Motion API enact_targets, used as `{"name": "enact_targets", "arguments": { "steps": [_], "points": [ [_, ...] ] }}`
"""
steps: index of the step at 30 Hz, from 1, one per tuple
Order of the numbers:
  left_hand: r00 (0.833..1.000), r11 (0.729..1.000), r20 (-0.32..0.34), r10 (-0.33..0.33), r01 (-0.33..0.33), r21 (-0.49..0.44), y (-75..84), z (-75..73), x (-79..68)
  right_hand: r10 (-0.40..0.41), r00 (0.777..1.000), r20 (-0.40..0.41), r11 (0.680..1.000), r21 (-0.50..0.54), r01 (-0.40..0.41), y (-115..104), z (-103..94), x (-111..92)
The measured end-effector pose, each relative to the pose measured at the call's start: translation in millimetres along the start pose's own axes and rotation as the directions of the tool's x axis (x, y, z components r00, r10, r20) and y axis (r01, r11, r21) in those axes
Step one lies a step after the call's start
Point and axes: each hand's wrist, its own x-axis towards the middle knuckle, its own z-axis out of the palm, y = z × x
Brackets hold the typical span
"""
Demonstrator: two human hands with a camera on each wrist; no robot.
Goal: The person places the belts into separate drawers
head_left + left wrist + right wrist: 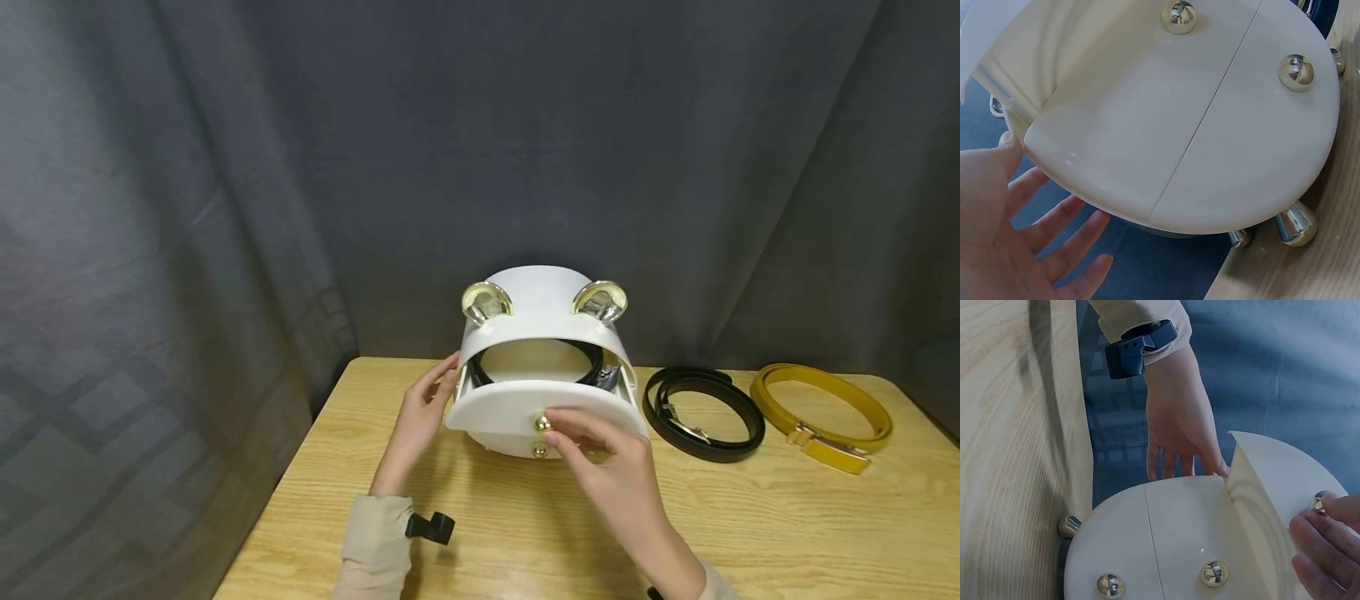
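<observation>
A white rounded drawer box [538, 304] with two gold ears stands on the table, its top drawer [491, 408] pulled partway out. Inside that drawer lies a black coiled strap [596, 354], seen only in part. My right hand [618, 462] pinches the drawer's gold knob [1317, 501] between thumb and fingers. At the box's left side is my left hand [422, 417], its fingers extended; the left wrist view shows the thumb [1010, 150] against the side edge. Below the pulled drawer, two more drawer fronts stay closed, each with a gold knob [1296, 72].
To the right of the box, a coiled black belt [701, 450] with a silver buckle lies on the wooden table [750, 533]. Beyond it is a coiled yellow belt [828, 383] with a gold-toned buckle. A dark grey curtain [525, 150] hangs behind the table.
</observation>
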Motion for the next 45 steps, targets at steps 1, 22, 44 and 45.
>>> {"name": "enact_targets", "arguments": {
  "steps": [1,22,44,45],
  "points": [
    [1.000,1.000,0.001,0.001,-0.001,-0.001,0.0,0.0,-0.1,0.001,1.000,0.001,1.000,-0.002,-0.001,0.3,0.0,0.2],
    [1.000,1.000,-0.025,-0.010,0.010,-0.011,-6.5,2.6,0.8,-0.001,1.000,0.000,1.000,-0.017,0.001,5.3,1.9,5.3],
    [1.000,1.000,-0.020,-0.011,0.011,0.003,-0.4,1.7,1.8,0.001,1.000,-0.013,1.000,-0.024,-0.001,11.9,3.5,7.5],
    [1.000,1.000,-0.020,-0.010,0.010,0.004,-0.3,1.9,1.9,0.000,1.000,-0.014,1.000,-0.025,0.000,12.3,3.5,7.6]
  ]
}}
